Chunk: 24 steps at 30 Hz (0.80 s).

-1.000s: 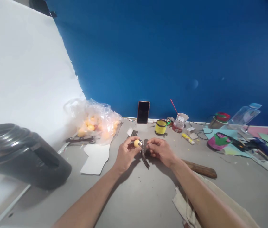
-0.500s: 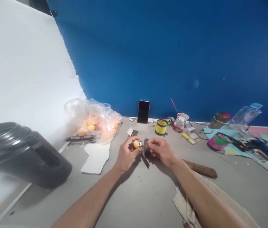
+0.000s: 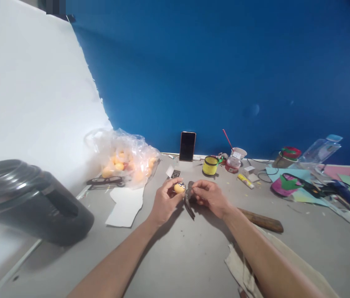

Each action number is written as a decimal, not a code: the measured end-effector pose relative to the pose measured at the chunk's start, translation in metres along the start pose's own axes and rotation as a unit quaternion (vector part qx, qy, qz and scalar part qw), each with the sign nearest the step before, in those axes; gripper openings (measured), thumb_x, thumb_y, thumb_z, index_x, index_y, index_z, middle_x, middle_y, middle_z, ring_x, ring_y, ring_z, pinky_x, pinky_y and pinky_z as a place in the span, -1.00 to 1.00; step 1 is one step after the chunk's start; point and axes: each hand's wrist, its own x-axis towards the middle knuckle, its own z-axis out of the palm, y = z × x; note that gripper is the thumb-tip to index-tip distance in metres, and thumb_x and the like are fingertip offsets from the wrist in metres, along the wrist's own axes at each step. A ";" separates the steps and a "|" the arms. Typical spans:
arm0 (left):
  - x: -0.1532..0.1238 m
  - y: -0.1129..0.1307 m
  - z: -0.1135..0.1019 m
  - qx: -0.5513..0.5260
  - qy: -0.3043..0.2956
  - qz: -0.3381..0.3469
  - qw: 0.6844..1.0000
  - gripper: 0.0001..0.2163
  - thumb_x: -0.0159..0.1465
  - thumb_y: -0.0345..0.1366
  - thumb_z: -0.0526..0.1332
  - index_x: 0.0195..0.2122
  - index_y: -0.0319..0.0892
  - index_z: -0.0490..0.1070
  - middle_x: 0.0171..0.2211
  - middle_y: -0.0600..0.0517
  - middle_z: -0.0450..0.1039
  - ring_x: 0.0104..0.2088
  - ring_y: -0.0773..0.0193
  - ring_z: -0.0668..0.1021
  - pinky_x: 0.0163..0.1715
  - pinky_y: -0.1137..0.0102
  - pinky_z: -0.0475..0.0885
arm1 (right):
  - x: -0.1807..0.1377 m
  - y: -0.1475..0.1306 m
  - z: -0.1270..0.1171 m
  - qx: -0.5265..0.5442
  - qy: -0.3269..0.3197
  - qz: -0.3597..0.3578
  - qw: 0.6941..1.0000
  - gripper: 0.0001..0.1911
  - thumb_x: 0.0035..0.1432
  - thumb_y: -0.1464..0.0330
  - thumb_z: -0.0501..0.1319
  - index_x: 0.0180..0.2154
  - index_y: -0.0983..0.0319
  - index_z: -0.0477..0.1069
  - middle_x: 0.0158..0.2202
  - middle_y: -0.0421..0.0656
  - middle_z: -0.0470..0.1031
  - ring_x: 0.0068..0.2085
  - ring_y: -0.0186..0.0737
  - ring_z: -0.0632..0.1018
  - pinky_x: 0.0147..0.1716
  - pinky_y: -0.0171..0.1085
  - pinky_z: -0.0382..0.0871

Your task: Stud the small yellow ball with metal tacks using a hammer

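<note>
My left hand [image 3: 163, 201] pinches a small orange ball [image 3: 179, 188] with dark marks on its face, held just above the grey table. My right hand [image 3: 209, 196] is closed beside it, fingertips pinched close to the ball on something too small to make out. A dark curved metal tool [image 3: 189, 201] lies on the table between the two hands, partly under my right fingers.
A clear bag of orange balls [image 3: 124, 159] and black glasses [image 3: 105, 181] lie to the left, white paper [image 3: 125, 207] nearer. A black bin [image 3: 29, 200] is at far left. A phone [image 3: 187, 146], yellow cup [image 3: 210, 165], wooden stick [image 3: 262, 221] and craft clutter [image 3: 311, 182] fill the back and right.
The ball has turned slightly in my left fingers, so its dark marks show more. Both hands stay in place.
</note>
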 end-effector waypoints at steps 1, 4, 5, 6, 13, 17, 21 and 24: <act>0.000 0.000 0.000 -0.006 -0.003 -0.003 1.000 -0.57 0.09 -0.26 0.43 0.01 -0.21 0.55 -0.17 -0.05 0.56 -0.27 0.25 0.57 -0.23 0.38 0.50 | 0.000 0.001 0.000 0.000 -0.001 -0.001 1.000 -0.61 -0.17 0.16 0.57 -0.37 0.23 0.55 -0.41 -0.18 0.55 -0.50 -0.39 0.40 -0.56 -0.40 0.22; -0.001 0.000 0.001 -0.030 -0.015 -0.020 0.999 -0.55 0.09 -0.26 0.43 0.02 -0.21 0.54 -0.29 0.00 0.55 -0.33 0.26 0.55 -0.28 0.39 0.48 | 0.001 0.002 -0.001 -0.001 0.000 0.003 1.000 -0.61 -0.17 0.15 0.57 -0.36 0.23 0.55 -0.42 -0.19 0.55 -0.50 -0.40 0.41 -0.56 -0.40 0.23; -0.001 0.000 0.002 -0.035 -0.018 -0.025 0.999 -0.55 0.08 -0.27 0.43 0.02 -0.22 0.54 -0.32 0.02 0.55 -0.34 0.27 0.54 -0.28 0.39 0.48 | 0.001 0.003 -0.002 -0.001 0.000 0.005 1.000 -0.61 -0.17 0.15 0.57 -0.36 0.23 0.55 -0.42 -0.19 0.55 -0.50 -0.40 0.41 -0.55 -0.40 0.23; -0.001 0.001 0.002 -0.039 -0.020 -0.028 0.999 -0.55 0.07 -0.27 0.43 0.01 -0.22 0.54 -0.33 0.02 0.54 -0.35 0.27 0.54 -0.28 0.38 0.48 | 0.001 0.003 -0.002 -0.002 0.001 0.006 1.000 -0.61 -0.17 0.15 0.57 -0.36 0.22 0.55 -0.42 -0.19 0.55 -0.49 -0.40 0.41 -0.55 -0.40 0.23; -0.002 0.003 0.002 -0.025 -0.012 -0.014 1.000 -0.55 0.18 -0.22 0.37 0.11 -0.18 0.51 -0.07 -0.07 0.59 -0.16 0.20 0.60 -0.10 0.34 0.50 | 0.000 0.000 0.000 0.000 0.004 0.005 1.000 -0.61 -0.16 0.15 0.57 -0.38 0.23 0.54 -0.38 -0.16 0.57 -0.48 -0.41 0.40 -0.56 -0.42 0.21; -0.002 -0.002 0.002 -0.004 0.010 -0.010 1.000 -0.51 0.13 -0.25 0.41 0.11 -0.19 0.48 -0.03 -0.10 0.56 -0.14 0.17 0.61 -0.08 0.31 0.51 | 0.001 0.000 0.001 0.005 0.002 0.006 1.000 -0.59 -0.17 0.15 0.57 -0.37 0.24 0.53 -0.39 -0.17 0.56 -0.48 -0.41 0.40 -0.56 -0.43 0.21; -0.001 -0.005 0.003 0.020 0.019 0.009 1.000 -0.63 0.11 -0.30 0.40 -0.02 -0.18 0.54 -0.06 -0.09 0.56 -0.14 0.17 0.60 -0.12 0.33 0.51 | 0.002 0.002 0.000 0.010 0.008 0.007 1.000 -0.57 -0.19 0.16 0.59 -0.33 0.24 0.53 -0.42 -0.19 0.54 -0.50 -0.42 0.39 -0.57 -0.43 0.21; -0.001 -0.004 0.003 0.028 0.031 0.030 0.999 -0.62 0.12 -0.30 0.39 -0.01 -0.17 0.55 -0.02 -0.10 0.55 -0.11 0.16 0.59 -0.11 0.33 0.50 | 0.002 0.002 -0.001 0.011 0.004 0.009 1.000 -0.58 -0.18 0.15 0.58 -0.35 0.24 0.53 -0.42 -0.19 0.54 -0.50 -0.42 0.38 -0.56 -0.43 0.21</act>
